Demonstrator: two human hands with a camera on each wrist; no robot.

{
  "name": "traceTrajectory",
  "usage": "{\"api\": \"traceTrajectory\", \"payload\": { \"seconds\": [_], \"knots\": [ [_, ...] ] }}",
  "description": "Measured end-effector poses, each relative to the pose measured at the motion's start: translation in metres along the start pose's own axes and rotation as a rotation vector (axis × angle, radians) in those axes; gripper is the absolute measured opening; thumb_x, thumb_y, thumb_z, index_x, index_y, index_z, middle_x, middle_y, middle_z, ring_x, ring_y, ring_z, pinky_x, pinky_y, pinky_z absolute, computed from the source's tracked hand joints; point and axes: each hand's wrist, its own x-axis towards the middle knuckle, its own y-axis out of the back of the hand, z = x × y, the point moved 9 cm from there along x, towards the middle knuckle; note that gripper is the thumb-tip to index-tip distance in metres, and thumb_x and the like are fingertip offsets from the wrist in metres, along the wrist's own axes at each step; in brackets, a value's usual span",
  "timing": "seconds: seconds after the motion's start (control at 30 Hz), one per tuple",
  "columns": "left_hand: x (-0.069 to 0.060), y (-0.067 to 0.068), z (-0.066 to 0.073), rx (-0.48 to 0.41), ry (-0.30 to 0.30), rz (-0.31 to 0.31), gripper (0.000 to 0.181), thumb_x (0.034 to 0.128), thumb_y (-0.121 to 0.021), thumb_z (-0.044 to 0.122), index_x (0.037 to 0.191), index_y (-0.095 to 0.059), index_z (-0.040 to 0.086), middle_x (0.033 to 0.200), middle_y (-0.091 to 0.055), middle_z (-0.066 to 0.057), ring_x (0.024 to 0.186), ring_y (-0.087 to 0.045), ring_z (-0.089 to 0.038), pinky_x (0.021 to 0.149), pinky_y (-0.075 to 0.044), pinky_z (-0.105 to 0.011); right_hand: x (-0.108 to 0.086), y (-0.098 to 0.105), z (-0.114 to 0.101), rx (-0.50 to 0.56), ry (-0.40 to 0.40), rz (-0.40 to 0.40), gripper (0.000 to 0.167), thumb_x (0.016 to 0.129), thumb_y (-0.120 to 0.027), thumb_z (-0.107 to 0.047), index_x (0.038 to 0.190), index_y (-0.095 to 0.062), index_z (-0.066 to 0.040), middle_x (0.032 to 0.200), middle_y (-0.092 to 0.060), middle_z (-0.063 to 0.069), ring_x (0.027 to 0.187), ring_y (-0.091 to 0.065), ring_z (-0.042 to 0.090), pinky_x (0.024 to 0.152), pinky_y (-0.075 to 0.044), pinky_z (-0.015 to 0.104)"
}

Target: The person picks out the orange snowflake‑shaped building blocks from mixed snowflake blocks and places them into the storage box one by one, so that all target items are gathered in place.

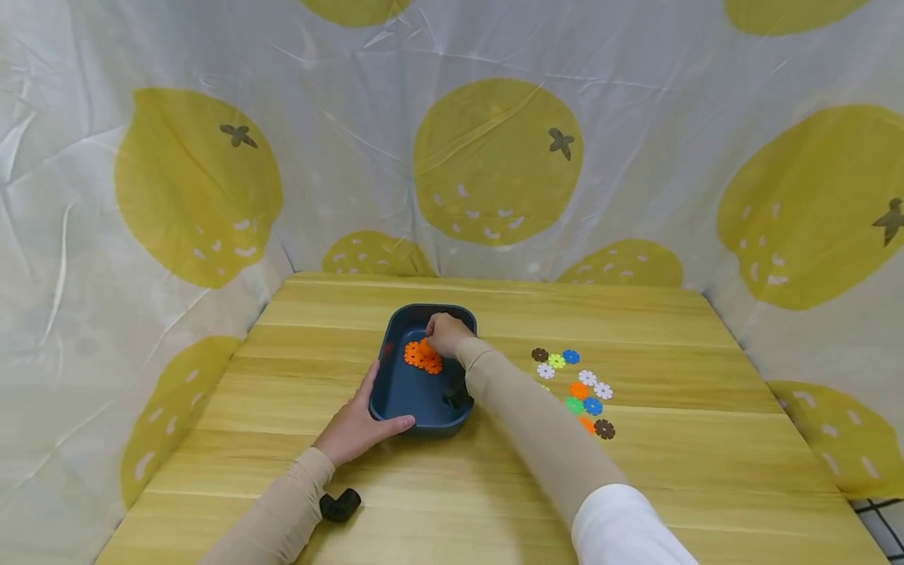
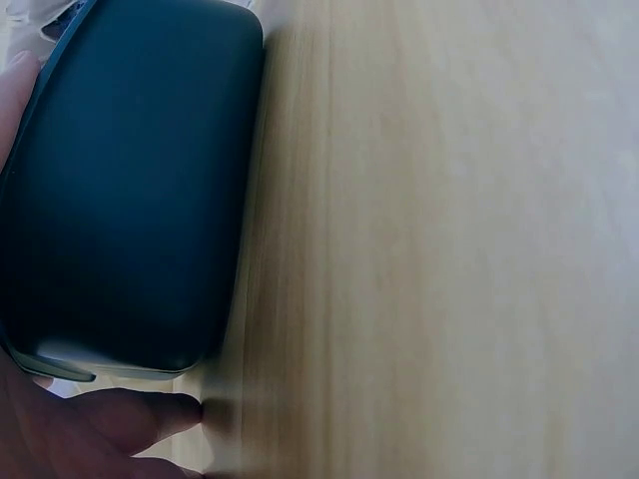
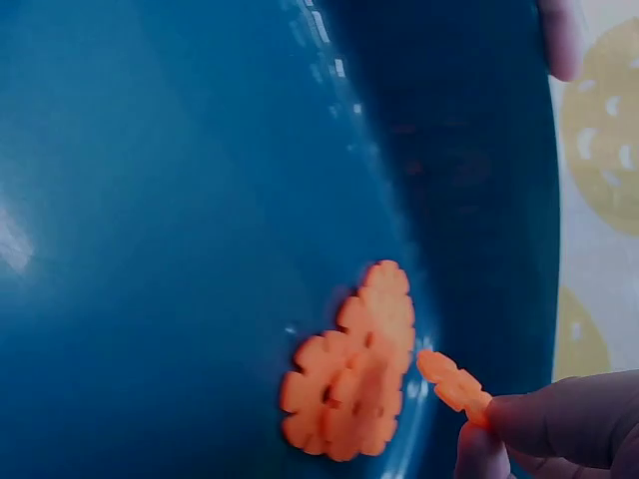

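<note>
A dark blue container (image 1: 417, 404) stands on the table, its outer wall (image 2: 130, 200) filling the left of the left wrist view. The left hand (image 1: 356, 428) (image 2: 90, 424) spreads around its near left corner, thumb along the near rim, fingers straight against the side. Inside the container, the right hand (image 1: 450, 335) (image 3: 564, 429) pinches an orange notched disc (image 3: 461, 389) between thumb and fingertips. Just beside it, several overlapping orange discs (image 1: 418, 357) (image 3: 344, 399) lie on the container's floor. The held disc appears tilted and apart from them in the right wrist view.
Right of the container, loose discs in brown (image 1: 604, 429), blue (image 1: 593, 406), white (image 1: 587, 377), green (image 1: 574, 406) and orange (image 1: 579, 390) lie on the wooden table (image 1: 706, 471), partly behind the right forearm. Black objects show beside each forearm. A lemon-print curtain (image 1: 494, 47) surrounds the table.
</note>
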Motion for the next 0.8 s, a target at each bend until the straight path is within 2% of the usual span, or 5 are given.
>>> {"api": "traceTrajectory", "payload": {
  "seconds": [0.4, 0.63, 0.8],
  "knots": [
    [0.001, 0.001, 0.001, 0.017, 0.007, -0.002, 0.12, 0.0815, -0.076, 0.063, 0.165, 0.003, 0.029, 0.167, -0.02, -0.024, 0.145, -0.035, -0.054, 0.112, -0.036, -0.069, 0.002, -0.005, 0.002, -0.056, 0.001, -0.001, 0.011, 0.098, -0.065, -0.014, 0.106, -0.062, -0.007, 0.099, -0.065, 0.007, 0.081, -0.058, 0.02, 0.073, -0.049, 0.029],
    [0.001, 0.001, 0.001, 0.025, 0.01, -0.004, 0.12, 0.0815, -0.075, 0.064, 0.164, 0.004, 0.029, 0.167, -0.02, -0.025, 0.145, -0.035, -0.055, 0.111, -0.036, -0.071, -0.001, -0.003, 0.0, -0.027, 0.016, 0.013, 0.012, 0.099, -0.065, -0.016, 0.105, -0.063, -0.006, 0.097, -0.064, 0.008, 0.08, -0.057, 0.02, 0.072, -0.048, 0.028],
    [0.001, 0.0, 0.0, 0.025, 0.011, -0.004, 0.12, 0.0815, -0.075, 0.064, 0.165, 0.004, 0.029, 0.167, -0.021, -0.025, 0.145, -0.033, -0.056, 0.111, -0.035, -0.071, -0.01, 0.008, -0.003, 0.006, 0.067, 0.017, 0.013, 0.099, -0.064, -0.016, 0.107, -0.064, -0.006, 0.103, -0.066, 0.009, 0.081, -0.058, 0.019, 0.074, -0.049, 0.03]
  ]
}}
